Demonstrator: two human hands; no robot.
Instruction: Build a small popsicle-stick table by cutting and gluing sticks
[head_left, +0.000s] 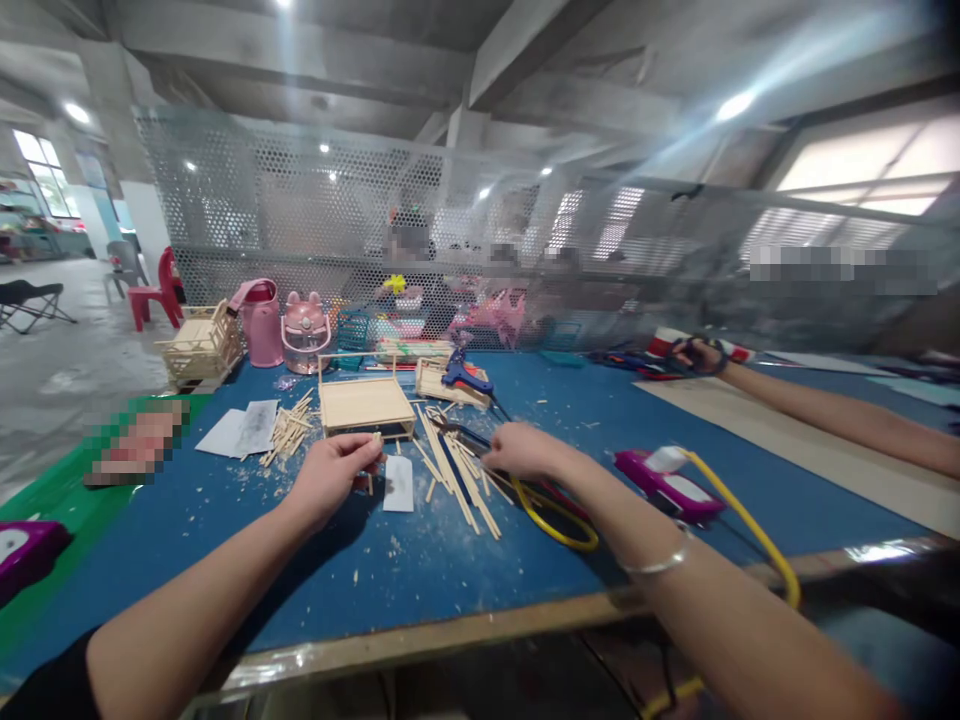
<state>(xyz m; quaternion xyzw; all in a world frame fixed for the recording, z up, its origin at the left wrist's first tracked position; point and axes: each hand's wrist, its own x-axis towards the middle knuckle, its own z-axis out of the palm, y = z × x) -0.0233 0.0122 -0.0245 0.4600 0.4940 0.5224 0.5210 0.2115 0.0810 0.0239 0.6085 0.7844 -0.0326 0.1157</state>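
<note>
My left hand [334, 475] is closed in a pinch on a short piece of wooden stick [377, 438], in front of a small stick-built frame [365, 402] with a flat top. Just right of its fingertips, a white paper slip [398, 484] lies on the table. My right hand [525, 450] is closed around dark pliers [466, 434], their jaws pointing left over a pile of loose wooden sticks [459, 465]. Under this hand, a yellow loop [559, 525] lies on the table; whether it belongs to the pliers I cannot tell.
A blue glue gun [466, 375] rests on another stick frame [431, 383]. Short sticks [291, 425] and white papers [238, 430] lie left. Behind stand a pink jug [261, 325] and a clear bottle [306, 335]. A purple device [667, 487] with a yellow cable sits right. A co-worker's hand [697, 355] is far right.
</note>
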